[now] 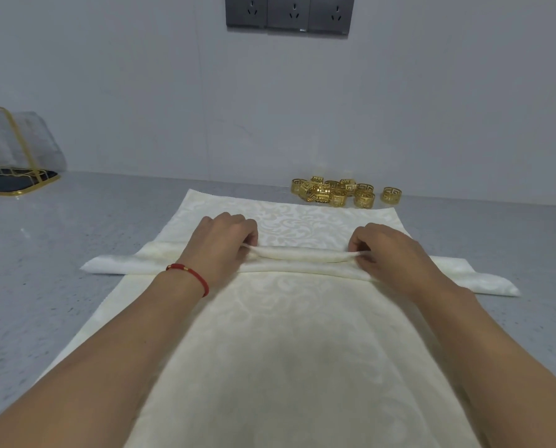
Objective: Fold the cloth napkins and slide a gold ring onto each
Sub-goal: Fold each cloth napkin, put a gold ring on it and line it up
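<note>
At the far left of the grey speckled counter (76,227) stands a wire basket (14,176) with a thin gold frame and a dark base, holding what looks like pale folded cloth. A cream napkin (270,334) with a woven damask scroll pattern lies flat down the middle of the counter, running from the near edge toward the wall. Across it lies a second cream napkin (115,265), folded into a long narrow band whose soft ends stick out on both sides. The left hand (221,250), a red cord bracelet (191,276) on its wrist, curls its fingers round a raised pleat of cloth (302,253) and pinches it. The right hand (386,253) grips the other end of the same pleat, so the ridge stretches taut between the two hands. Behind the napkins, near the wall and to the right of centre, sits a cluster of gold rings (331,190), shiny metal bands with cut-out key patterns; roughly a dozen, the heap too tangled for an exact count, with one ring (391,194) standing slightly apart on the right. Three dark wall sockets (289,11) sit in a row above.
</note>
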Demonstrator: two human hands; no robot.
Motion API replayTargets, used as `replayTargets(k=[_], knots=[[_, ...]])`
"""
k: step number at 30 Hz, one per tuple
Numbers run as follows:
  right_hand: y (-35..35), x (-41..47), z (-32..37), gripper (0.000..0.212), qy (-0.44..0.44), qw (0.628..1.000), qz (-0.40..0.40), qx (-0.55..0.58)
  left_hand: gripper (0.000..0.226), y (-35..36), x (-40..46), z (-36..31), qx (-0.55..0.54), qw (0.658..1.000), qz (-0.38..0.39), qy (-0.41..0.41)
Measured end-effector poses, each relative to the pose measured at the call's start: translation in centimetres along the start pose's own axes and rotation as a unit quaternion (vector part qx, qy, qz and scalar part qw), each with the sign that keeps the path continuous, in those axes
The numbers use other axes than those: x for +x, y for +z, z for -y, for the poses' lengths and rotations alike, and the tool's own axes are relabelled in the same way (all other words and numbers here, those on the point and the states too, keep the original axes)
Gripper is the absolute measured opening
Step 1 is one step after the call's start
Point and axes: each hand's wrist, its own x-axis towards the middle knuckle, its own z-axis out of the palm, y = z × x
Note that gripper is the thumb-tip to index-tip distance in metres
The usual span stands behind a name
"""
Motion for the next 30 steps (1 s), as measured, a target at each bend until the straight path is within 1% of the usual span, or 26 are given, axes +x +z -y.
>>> replayTargets(k=[2,4,6,7,9,10,12,14,16,17,19,21,24,26,28,30], knots=[[-0.1,0.1,0.1,0.023,-0.004,0.999,0.042,-0.002,0.029,-0.1,0.0,0.0,0.008,0.999,0.029,0.016],[-0.7,-0.1,0.1,0.025,0.0,0.995,0.094,0.015,0.03,-0.3,0.0,0.1,-0.014,0.996,0.08,0.024],[-1.0,-0.3,0.2,0.02,0.006,0.995,0.099,0.032,0.029,-0.8,0.0,0.3,-0.063,0.991,0.12,-0.009],[-0.9,-0.4,0.1,0.016,0.005,0.996,0.082,0.04,0.027,-1.0,0.0,0.5,-0.083,0.989,0.122,-0.02],[-0.5,-0.4,0.1,0.01,-0.001,0.998,0.038,0.055,0.025,-1.1,-0.1,0.7,-0.105,0.99,0.098,-0.018],[-0.2,-0.5,0.1,0.008,-0.003,0.998,0.032,0.062,0.026,-0.9,-0.2,0.8,-0.121,0.989,0.084,-0.017],[0.0,-0.5,0.2,0.017,-0.018,0.997,0.043,0.066,0.03,-0.9,-0.3,0.6,-0.139,0.986,0.085,-0.018],[-0.2,-0.4,0.3,0.019,-0.025,0.997,0.05,0.061,0.019,-0.8,-0.1,0.4,-0.095,0.989,0.111,-0.009],[-0.6,-0.4,0.6,0.012,-0.02,0.997,0.04,0.057,0.012,-1.0,0.0,0.2,-0.056,0.991,0.12,0.004],[-0.8,-0.4,0.7,0.009,-0.018,0.998,0.035,0.054,0.011,-1.3,0.1,0.0,-0.047,0.992,0.116,0.005],[-1.1,-0.5,1.0,0.014,-0.017,0.999,0.039,0.034,0.013,-2.0,0.0,-0.4,-0.027,0.993,0.111,0.015],[-1.5,-0.7,1.4,0.021,-0.03,0.998,0.059,0.005,0.021,-2.5,-0.2,-0.9,0.004,0.99,0.133,0.048],[-2.2,-1.1,2.1,0.024,-0.043,0.99,0.123,-0.046,0.031,-2.9,-0.5,-1.4,0.032,0.98,0.182,0.076],[-3.1,-1.5,2.5,0.02,-0.025,0.986,0.162,-0.04,0.026,-3.1,-0.6,-1.3,0.015,0.977,0.206,0.06],[-3.7,-1.8,3.0,0.013,-0.007,0.985,0.169,-0.034,0.012,-3.1,-0.5,-1.1,-0.025,0.982,0.186,0.036],[-4.2,-1.9,3.7,0.011,0.003,0.984,0.167,-0.058,0.014,-2.8,-0.5,-1.0,-0.065,0.986,0.156,0.012]])
